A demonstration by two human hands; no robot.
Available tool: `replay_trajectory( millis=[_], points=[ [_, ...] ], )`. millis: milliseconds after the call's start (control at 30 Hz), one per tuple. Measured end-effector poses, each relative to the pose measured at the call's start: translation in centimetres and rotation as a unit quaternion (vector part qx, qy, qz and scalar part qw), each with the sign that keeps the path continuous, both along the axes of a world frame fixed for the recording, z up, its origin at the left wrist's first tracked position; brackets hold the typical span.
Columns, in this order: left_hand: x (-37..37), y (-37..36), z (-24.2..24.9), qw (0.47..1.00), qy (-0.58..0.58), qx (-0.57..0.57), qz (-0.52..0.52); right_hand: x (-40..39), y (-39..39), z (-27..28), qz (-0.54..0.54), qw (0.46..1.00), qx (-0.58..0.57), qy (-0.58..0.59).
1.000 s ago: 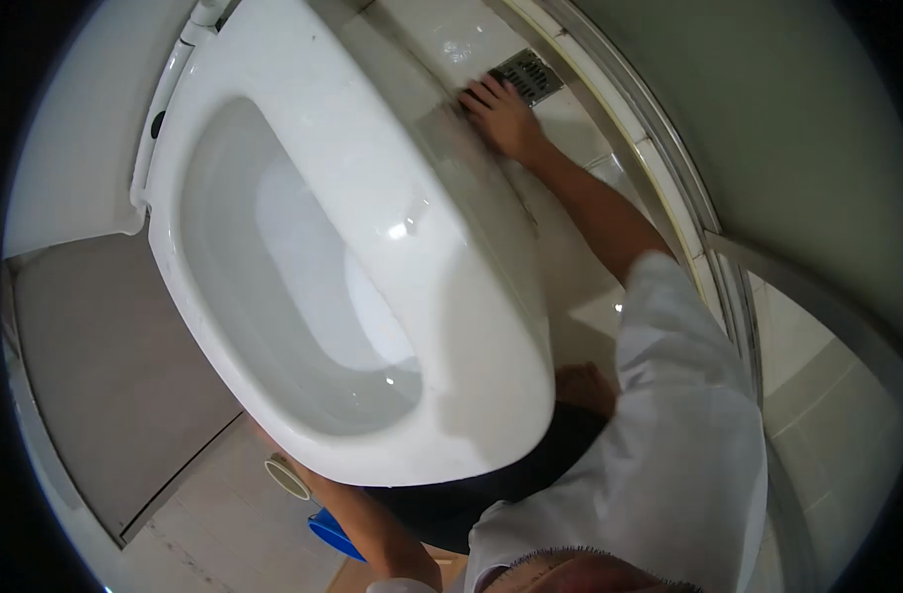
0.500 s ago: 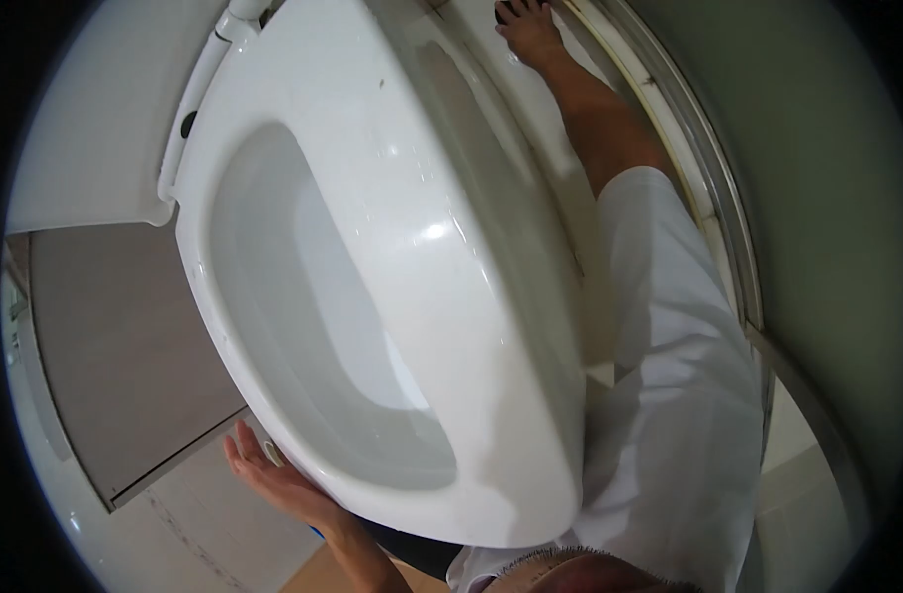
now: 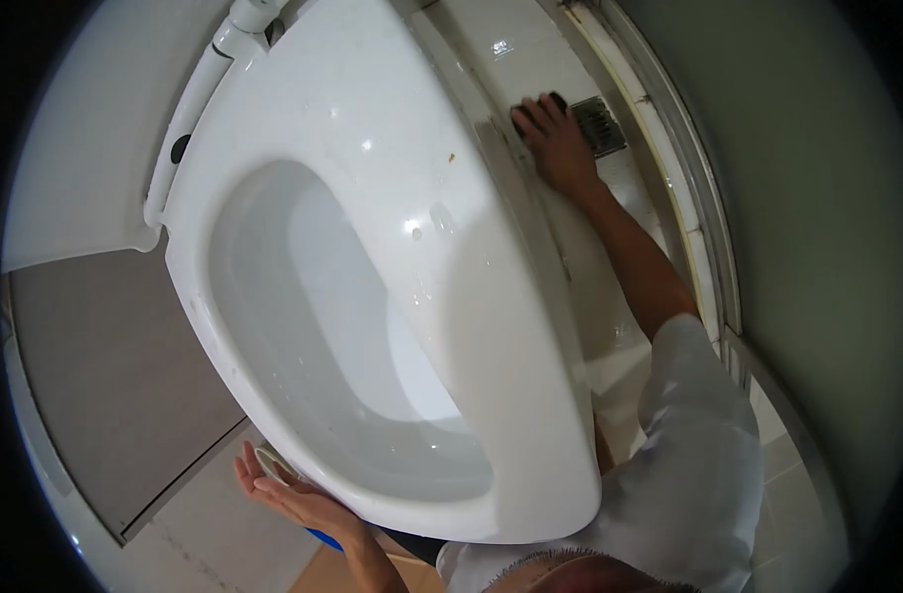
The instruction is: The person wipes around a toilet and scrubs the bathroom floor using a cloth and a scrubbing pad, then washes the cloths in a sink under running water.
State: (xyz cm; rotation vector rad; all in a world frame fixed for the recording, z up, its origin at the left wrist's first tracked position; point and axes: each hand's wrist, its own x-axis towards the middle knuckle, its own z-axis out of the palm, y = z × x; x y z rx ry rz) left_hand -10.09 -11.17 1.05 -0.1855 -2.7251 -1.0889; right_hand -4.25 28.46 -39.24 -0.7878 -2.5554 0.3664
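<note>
A large white basin point(image 3: 530, 415) with a glossy rim and drops of water on it fills the middle of the view. Beyond its right side, my right hand point(image 3: 560, 153) is closed over a small black object, mostly hidden under the fingers, down on the pale floor point(image 3: 501, 49). Just right of those fingers lies a dark drain grate point(image 3: 600, 127). At the basin's lower left edge, my left hand point(image 3: 298, 502) is open, palm turned up and fingers stretched out. A pale ring-shaped thing point(image 3: 270, 463) shows between that hand and the rim.
A white pipe point(image 3: 199, 99) runs along the basin's upper left side. Left of it stands a grey-brown panel point(image 3: 115, 376). A stained ledge with a metal track point(image 3: 669, 158) and a greenish wall point(image 3: 817, 198) border the right side.
My right hand has come back toward me along the floor with the black object, and the drain grate now shows. My left hand stays near the basin's lower edge, its fingers slightly shifted.
</note>
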Motion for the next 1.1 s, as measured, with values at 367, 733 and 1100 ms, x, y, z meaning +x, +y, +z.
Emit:
replay_trajectory(
  millis=[367, 733, 1100],
  points=[
    [-0.8, 0.6, 0.4, 0.998, -0.056, -0.038, 0.000, -22.7, 17.8, -1.7, -0.015, 0.978, -0.193, 0.084],
    [-1.5, -0.4, 0.3, 0.987, -0.010, -0.160, -0.027, -19.5, 17.9, -3.6, -0.011, 0.996, -0.026, 0.079],
    [-1.3, -0.8, 0.3, 0.992, -0.006, -0.125, -0.029, -7.4, 10.0, -2.7, -0.051, 0.975, 0.117, 0.183]
  ],
)
